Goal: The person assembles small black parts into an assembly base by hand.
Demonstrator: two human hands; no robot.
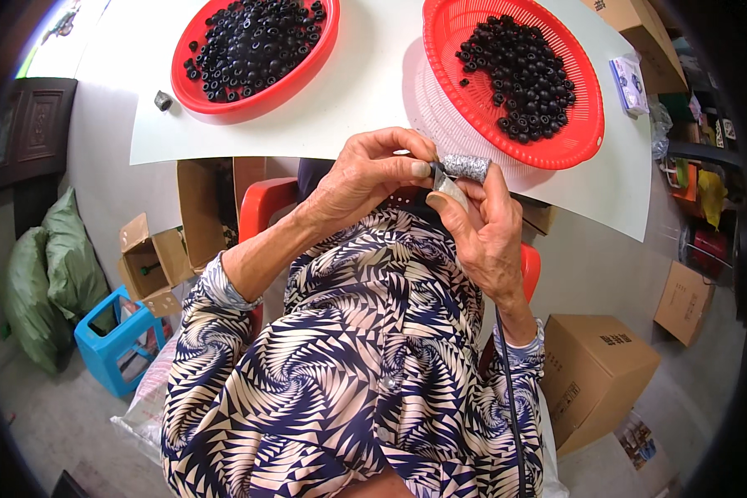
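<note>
Above my lap, at the near edge of the white table, both hands meet. My left hand [378,170] pinches a small black cap-like piece [436,168] between thumb and fingertips. My right hand [490,228] is closed around a speckled silver-grey cylinder [466,168], with a pale grey strip [450,189] under its thumb that touches the black piece. Exactly how the strip and cylinder join is hidden by the fingers. Beyond them, many hollow black pieces [253,50] fill a red tray [192,98], and similar black pieces [519,79] lie in a red slotted basket [585,151].
On the white table [340,124] lie a small grey cylindrical object [163,101] and a small printed box [631,85]. A blue stool [100,353] and green sacks [62,274] stand left. A cardboard box [598,369] is at right. I sit on a red chair [261,207].
</note>
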